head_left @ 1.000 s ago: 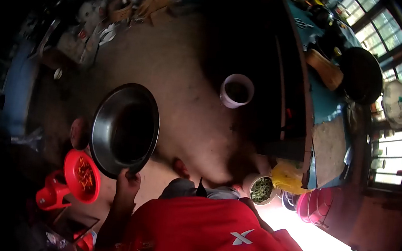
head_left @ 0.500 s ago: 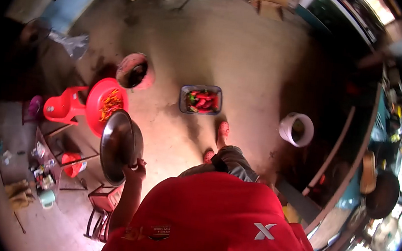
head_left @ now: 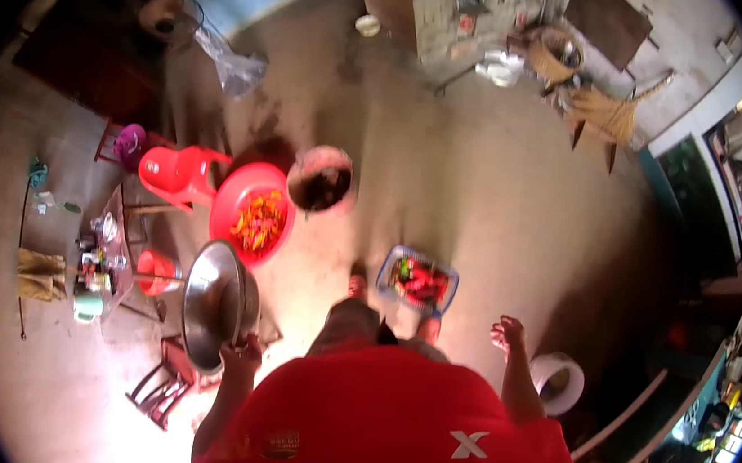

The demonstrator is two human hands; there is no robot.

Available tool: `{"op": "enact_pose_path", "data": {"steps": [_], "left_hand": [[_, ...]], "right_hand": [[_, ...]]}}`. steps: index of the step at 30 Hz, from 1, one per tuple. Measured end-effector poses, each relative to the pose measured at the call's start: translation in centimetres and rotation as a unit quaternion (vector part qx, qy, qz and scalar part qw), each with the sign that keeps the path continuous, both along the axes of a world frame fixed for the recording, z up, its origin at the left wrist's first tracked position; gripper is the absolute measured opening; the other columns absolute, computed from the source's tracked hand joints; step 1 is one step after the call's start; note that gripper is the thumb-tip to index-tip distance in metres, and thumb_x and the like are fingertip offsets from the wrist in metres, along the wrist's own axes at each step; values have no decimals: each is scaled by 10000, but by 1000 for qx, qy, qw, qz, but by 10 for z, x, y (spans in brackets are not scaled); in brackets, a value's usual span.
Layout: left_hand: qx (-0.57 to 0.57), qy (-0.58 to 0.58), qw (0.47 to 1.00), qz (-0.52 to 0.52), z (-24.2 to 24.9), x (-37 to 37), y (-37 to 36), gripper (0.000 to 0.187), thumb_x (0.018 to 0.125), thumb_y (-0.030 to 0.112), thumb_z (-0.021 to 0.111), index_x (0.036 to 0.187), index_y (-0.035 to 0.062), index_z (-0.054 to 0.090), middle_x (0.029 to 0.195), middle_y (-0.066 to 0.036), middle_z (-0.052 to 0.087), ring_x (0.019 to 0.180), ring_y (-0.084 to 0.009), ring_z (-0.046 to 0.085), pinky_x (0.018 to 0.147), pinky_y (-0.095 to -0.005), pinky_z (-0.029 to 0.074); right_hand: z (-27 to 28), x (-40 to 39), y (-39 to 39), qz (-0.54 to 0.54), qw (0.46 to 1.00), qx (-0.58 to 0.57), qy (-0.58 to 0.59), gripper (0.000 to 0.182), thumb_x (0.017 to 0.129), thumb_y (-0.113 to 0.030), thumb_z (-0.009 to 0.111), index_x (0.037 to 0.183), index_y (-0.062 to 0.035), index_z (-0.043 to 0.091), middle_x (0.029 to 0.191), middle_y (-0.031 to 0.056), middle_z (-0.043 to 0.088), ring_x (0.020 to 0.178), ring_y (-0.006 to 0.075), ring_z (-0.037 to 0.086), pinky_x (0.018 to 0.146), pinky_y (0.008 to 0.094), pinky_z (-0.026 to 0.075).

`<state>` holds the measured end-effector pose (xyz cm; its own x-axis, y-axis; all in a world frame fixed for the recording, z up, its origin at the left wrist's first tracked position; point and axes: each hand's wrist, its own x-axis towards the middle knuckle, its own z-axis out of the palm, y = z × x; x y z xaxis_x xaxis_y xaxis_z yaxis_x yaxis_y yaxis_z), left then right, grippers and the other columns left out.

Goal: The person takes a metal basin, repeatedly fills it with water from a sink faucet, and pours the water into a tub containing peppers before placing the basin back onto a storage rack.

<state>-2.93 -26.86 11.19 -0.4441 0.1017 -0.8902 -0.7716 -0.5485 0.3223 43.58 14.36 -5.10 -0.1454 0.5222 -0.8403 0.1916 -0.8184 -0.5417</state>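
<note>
A large metal basin (head_left: 211, 305) is tilted on its side at my left, its hollow facing left. My left hand (head_left: 241, 353) grips the basin's near rim, fingers closed on it. Out to the right, my right hand (head_left: 508, 334) hangs in the air with loosely bent fingers and nothing visible in it. Below it, by my feet, a blue-rimmed basket (head_left: 382, 273) of red and green peppers (head_left: 423, 280) sits on the floor. Beyond the metal basin stands a red plastic basin (head_left: 228, 194) with orange and red peppers (head_left: 259, 222) inside.
Near the red basin are a pinkish bucket (head_left: 345, 175) and a red plastic chair (head_left: 180, 173). A white bucket (head_left: 568, 401) stands close by my right arm. At left are a cluttered small table (head_left: 120, 250) and a wooden chair (head_left: 162, 390). A broom (head_left: 609, 116) lies farther back.
My view has turned right, and I have stepped closer to the pepper basket. The metal basin stays in my left hand. My right hand has come into clear sight, raised out to the side.
</note>
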Motion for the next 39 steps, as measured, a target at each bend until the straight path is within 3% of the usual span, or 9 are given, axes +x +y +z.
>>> {"op": "enact_pose_path", "data": {"steps": [10, 11, 12, 13, 16, 21, 25, 29, 39], "left_hand": [[53, -78, 993, -78, -32, -155, 131, 399, 669, 316, 486, 910, -1, 520, 817, -157, 570, 742, -244, 567, 639, -302, 506], [66, -134, 986, -76, -25, -167, 148, 409, 681, 322, 479, 911, -15, 510, 821, -168, 571, 738, -247, 566, 644, -309, 508], [77, -190, 976, -74, -22, -180, 165, 421, 693, 328, 471, 912, -30, 500, 824, -178, 572, 735, -249, 565, 649, -316, 511], [85, -188, 975, -80, -31, -192, 178, 421, 693, 328, 471, 912, -30, 500, 824, -178, 572, 735, -249, 565, 649, -316, 511], [107, -122, 974, -158, -72, -229, 213, 393, 760, 304, 439, 907, -56, 495, 829, -195, 581, 728, -272, 583, 652, -331, 529], [85, -41, 978, -189, -21, -225, 299, 338, 778, 270, 418, 872, -30, 540, 790, -174, 593, 726, -271, 590, 671, -326, 534], [158, -101, 970, -154, -42, -233, 330, 329, 772, 265, 413, 814, -35, 542, 780, -146, 589, 726, -253, 575, 672, -313, 518], [79, 114, 935, -325, -31, -246, 367, 328, 720, 281, 511, 768, -43, 531, 769, -103, 574, 722, -217, 550, 690, -330, 477], [121, 10, 979, -163, 6, -304, 467, 359, 698, 300, 567, 788, -45, 531, 769, -95, 573, 720, -198, 553, 676, -308, 479]], "right_hand": [[-25, -118, -1, -110, 992, -59, -12, 139, 746, -125, 459, 610, -100, 468, 539, 72, 469, 398, 188, 449, 342, 338, 381], [-109, -64, -26, 139, 948, 225, 179, 151, 762, -179, 498, 705, -50, 553, 607, 76, 553, 539, 197, 546, 470, 312, 440], [-152, -100, -52, -82, 989, -113, 48, 133, 715, -175, 503, 610, -98, 531, 521, 87, 516, 435, 231, 513, 384, 378, 423], [-179, -99, -54, 37, 993, -98, -49, 131, 711, -177, 510, 610, -98, 535, 526, 88, 521, 442, 234, 518, 390, 379, 426], [-118, -145, -18, 343, 906, 142, -202, 126, 699, -185, 528, 610, -98, 546, 540, 91, 535, 461, 245, 531, 406, 383, 435], [-106, -170, 15, 438, 810, 285, -267, 121, 680, -197, 559, 610, -99, 565, 563, 96, 559, 494, 264, 554, 433, 391, 449], [-194, -137, 25, 505, 610, 532, -301, 120, 664, -207, 584, 610, -99, 580, 582, 100, 578, 520, 278, 572, 455, 396, 460], [-147, -189, 71, 505, 667, 444, -321, 125, 669, -195, 620, 618, -84, 593, 631, 96, 594, 575, 253, 593, 514, 377, 483], [-142, -326, 258, 240, 941, 186, -151, 149, 745, -129, 552, 611, -63, 559, 601, 91, 568, 490, 211, 556, 462, 363, 474]]}}
